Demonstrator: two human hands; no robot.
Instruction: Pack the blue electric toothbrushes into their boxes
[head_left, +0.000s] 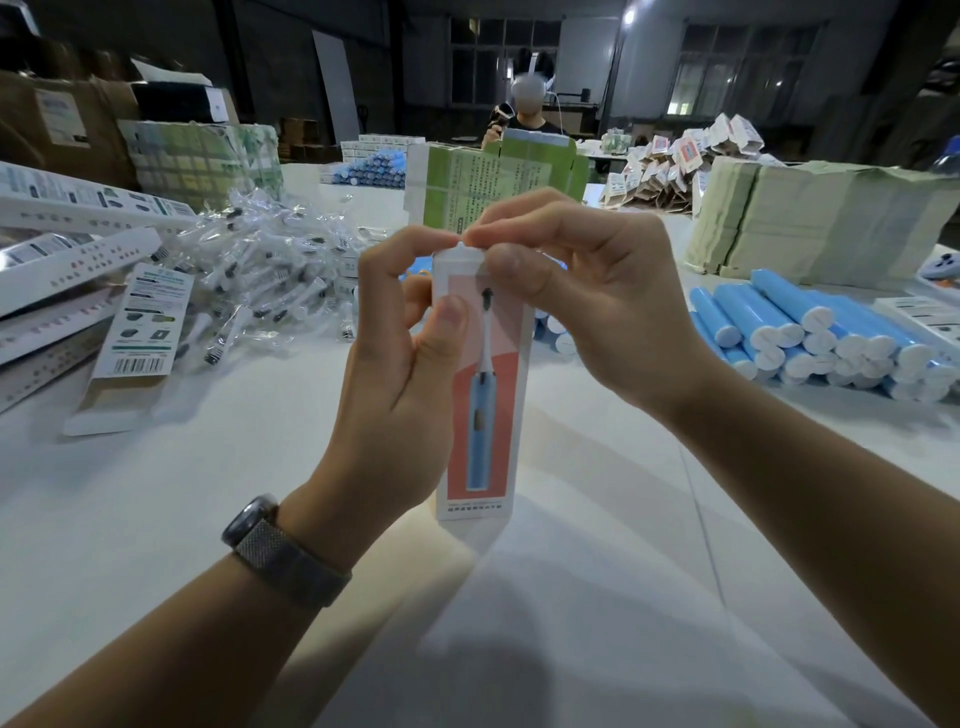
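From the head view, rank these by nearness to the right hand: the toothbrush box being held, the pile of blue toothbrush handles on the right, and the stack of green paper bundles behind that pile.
1. The toothbrush box: at centre, its top flap pinched by the right hand.
2. The blue toothbrush handles: piled on the table to the right.
3. The green paper bundles: stacked farther back on the right, behind the handles.

Dim hall, ceiling lamp (629, 15) glare top rt, soft shadows on table (156, 519), wide-angle edge warp
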